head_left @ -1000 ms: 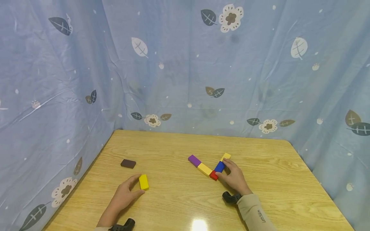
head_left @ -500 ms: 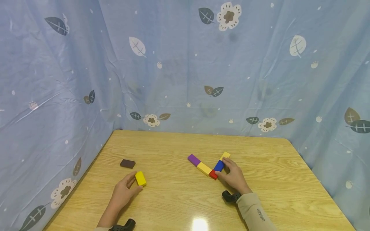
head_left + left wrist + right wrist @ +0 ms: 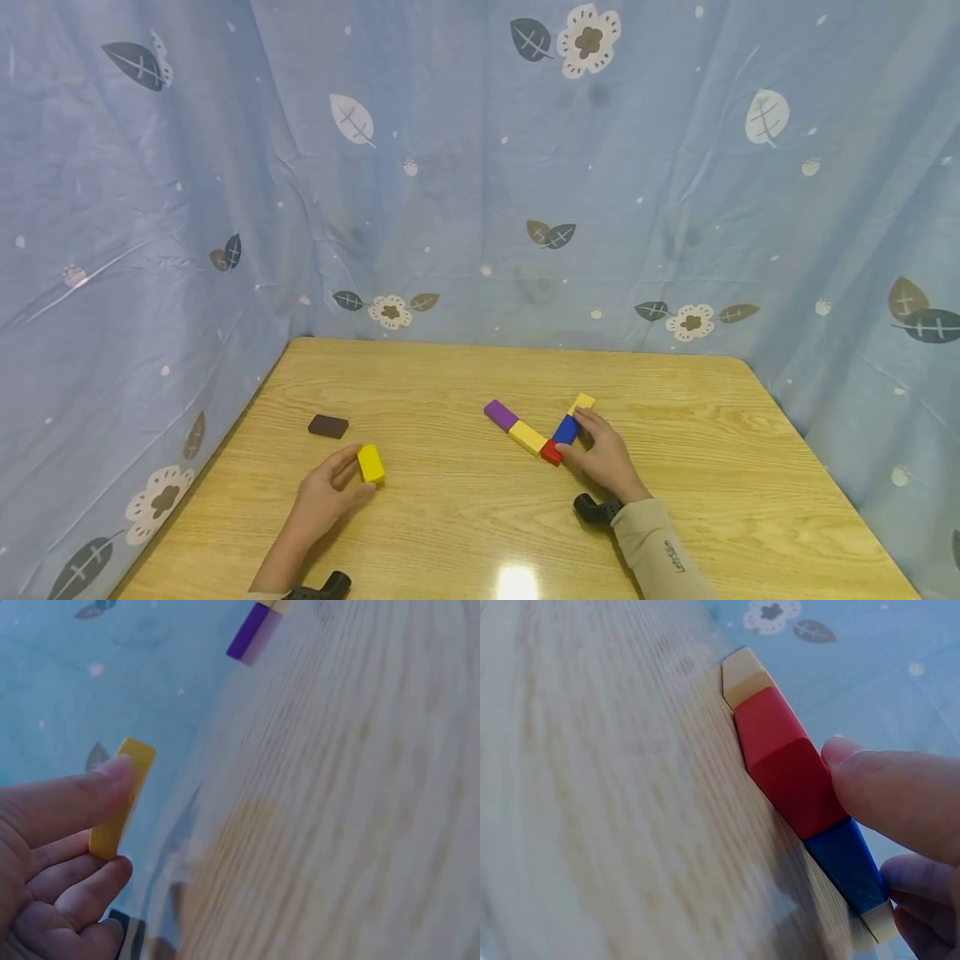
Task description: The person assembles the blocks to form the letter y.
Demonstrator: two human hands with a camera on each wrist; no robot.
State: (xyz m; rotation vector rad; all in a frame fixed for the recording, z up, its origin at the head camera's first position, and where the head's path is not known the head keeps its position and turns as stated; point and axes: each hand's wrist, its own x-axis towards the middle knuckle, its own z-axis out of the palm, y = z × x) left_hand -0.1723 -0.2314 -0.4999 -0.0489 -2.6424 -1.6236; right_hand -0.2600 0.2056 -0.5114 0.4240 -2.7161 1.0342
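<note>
My left hand (image 3: 322, 493) pinches a yellow block (image 3: 371, 463) between thumb and fingers, at the left of the table. In the left wrist view that block (image 3: 124, 799) appears off the tabletop. Near it lies a dark brown block (image 3: 328, 427). My right hand (image 3: 604, 458) rests along a V-shaped row of blocks. Its thumb touches the red block (image 3: 787, 761), and its fingers touch the blue block (image 3: 847, 862) near a pale yellow end block (image 3: 581, 403). A purple block (image 3: 501, 414) and another pale yellow block (image 3: 528, 437) form the row's left arm.
The wooden table (image 3: 435, 533) has a blue patterned curtain (image 3: 450, 167) behind it and at both sides. A black wrist mount (image 3: 596, 510) sits on the right wrist, and another black mount (image 3: 330, 587) on the left. A light glare shows near the front.
The left hand has shifted the yellow block slightly away from the table's front and changed its tilt. My right hand stays at the row, which has not visibly moved.
</note>
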